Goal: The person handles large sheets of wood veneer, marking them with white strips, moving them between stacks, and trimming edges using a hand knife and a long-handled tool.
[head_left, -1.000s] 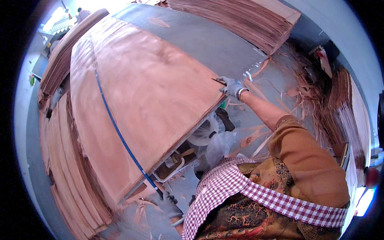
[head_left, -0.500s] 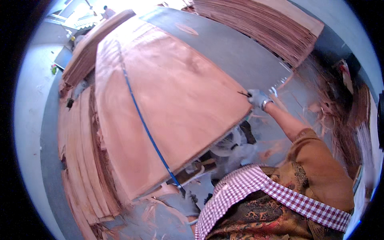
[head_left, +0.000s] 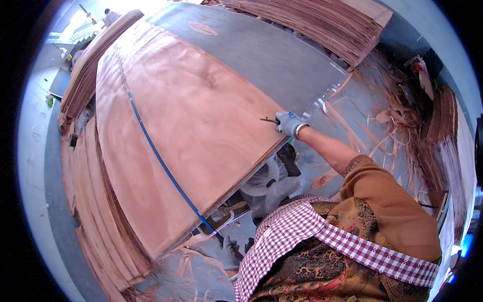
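A large sheet of reddish wood veneer (head_left: 201, 116) lies on top of a stack in front of me. My right hand (head_left: 290, 125), in a grey glove, is at the sheet's near right corner. It is closed around a thin dark tool (head_left: 270, 120) whose exact kind I cannot make out; the tool points left over the sheet. A long blue rod (head_left: 163, 161) with a paler far end lies lengthwise across the veneer. Its dark near end reaches past the front edge to my left hand (head_left: 231, 250), also gloved and closed around it, partly hidden by my apron.
Stacked veneer strips (head_left: 93, 196) stand along the left, and a thick veneer stack (head_left: 312, 25) lies at the back right. Beside the sheet is a grey surface (head_left: 261, 60). Veneer scraps (head_left: 387, 126) litter the right side. Clear plastic (head_left: 266, 189) hangs below the front edge. A person (head_left: 110, 17) is far off.
The whole view has shifted, so the sheet, stacks and hands appear farther left. My right hand remains by the sheet's corner with the dark tool; the rod still lies across the veneer.
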`<state>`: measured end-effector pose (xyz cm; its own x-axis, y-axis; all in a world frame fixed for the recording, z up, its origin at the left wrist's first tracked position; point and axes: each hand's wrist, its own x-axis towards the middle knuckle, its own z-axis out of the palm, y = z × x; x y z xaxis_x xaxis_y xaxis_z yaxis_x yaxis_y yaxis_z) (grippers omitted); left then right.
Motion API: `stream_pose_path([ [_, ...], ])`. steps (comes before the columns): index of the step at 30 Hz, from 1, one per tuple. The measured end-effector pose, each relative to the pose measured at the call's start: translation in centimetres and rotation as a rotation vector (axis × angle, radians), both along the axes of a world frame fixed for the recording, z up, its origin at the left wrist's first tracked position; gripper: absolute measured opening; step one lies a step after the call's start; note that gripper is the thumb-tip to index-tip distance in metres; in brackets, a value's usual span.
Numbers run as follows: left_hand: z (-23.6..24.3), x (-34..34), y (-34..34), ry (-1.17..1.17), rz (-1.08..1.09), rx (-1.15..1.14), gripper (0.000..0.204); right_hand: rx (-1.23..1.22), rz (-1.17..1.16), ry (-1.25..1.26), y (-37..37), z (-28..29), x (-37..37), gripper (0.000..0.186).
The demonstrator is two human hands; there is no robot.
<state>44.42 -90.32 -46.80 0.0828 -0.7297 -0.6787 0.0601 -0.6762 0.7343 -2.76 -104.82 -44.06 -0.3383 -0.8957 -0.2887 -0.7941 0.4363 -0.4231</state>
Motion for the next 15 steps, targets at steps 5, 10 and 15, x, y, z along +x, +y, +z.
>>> stream_pose_path([
  [5, -0.8, -1.0, 0.2, -0.009, 0.035, 0.105, 0.021, -0.082, 0.009, 0.211, 0.5, 0.5, -0.2, 0.033],
  [10, -0.4, -1.1, -0.2, -0.063, -0.048, 0.01, 0.02, 0.016, 0.115, 0.171, -0.3, 0.9, -0.4, 0.025],
  [15, 3.2, -0.8, -1.8, 0.04, -0.226, -0.089, 0.023, 0.042, 0.3, 0.363, -1.1, 0.6, -1.2, 0.015],
])
